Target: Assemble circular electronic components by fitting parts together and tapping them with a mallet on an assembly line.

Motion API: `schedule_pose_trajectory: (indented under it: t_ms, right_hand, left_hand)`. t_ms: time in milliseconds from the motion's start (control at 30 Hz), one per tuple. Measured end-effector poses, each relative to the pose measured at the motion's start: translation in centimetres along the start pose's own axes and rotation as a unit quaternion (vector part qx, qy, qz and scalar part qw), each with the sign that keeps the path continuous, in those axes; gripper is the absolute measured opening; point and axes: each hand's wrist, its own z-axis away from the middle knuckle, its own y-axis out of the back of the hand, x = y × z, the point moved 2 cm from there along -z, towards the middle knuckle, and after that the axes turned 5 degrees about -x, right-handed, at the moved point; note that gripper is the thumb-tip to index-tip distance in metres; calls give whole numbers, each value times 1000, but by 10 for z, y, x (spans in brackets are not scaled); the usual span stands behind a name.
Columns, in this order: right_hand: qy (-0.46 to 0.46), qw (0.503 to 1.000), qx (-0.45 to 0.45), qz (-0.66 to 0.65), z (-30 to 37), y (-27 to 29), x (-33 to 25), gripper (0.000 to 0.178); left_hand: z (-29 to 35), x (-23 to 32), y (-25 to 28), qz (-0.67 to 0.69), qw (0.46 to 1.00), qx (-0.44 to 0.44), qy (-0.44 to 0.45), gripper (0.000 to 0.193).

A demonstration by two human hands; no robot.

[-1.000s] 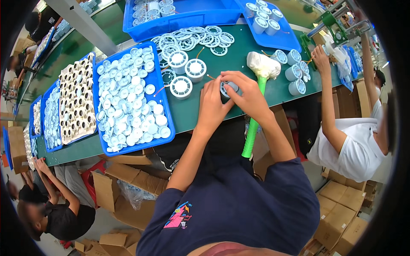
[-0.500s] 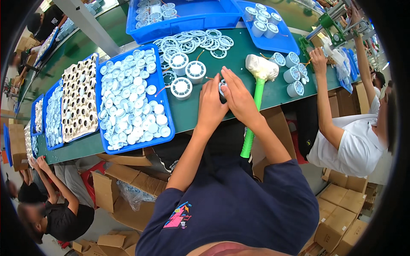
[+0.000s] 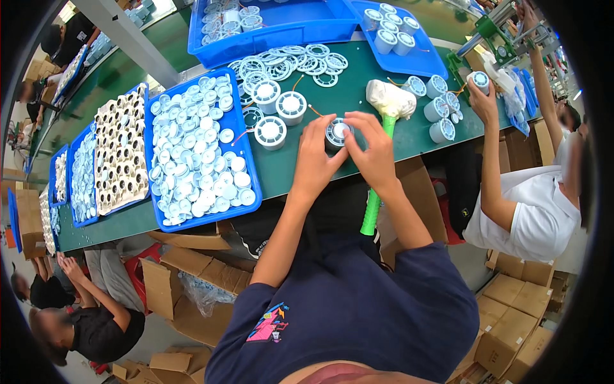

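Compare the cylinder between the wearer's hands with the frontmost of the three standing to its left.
The held cylinder sits between the left hand and right hand; the front cylinder stands untouched.
The held cylinder's top is partly covered by fingers; the front cylinder's shows whole.
The held cylinder's visible side looks dark; the front cylinder's is pale.
Shared: round, slotted tops facing up.

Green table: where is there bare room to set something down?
Bare patches: below three capped cylinders, between the disc tray and left hand; between the mallet and the cylinder cluster right of it. Crowded: beside the tray's upper right edge, where rings overlap.
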Motion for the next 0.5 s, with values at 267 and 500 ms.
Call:
schedule_pose_trajectory:
  t_ms: [267,500]
  right_hand:
    - [15,1000,-8,4,11,-4,-1,27]
    - [49,998,-4,29,5,-3,-6,27]
  left_hand:
    - [2,-6,-4,7,1000,6,4,71]
    - [3,-5,-4,-72,997,8,-8,73]
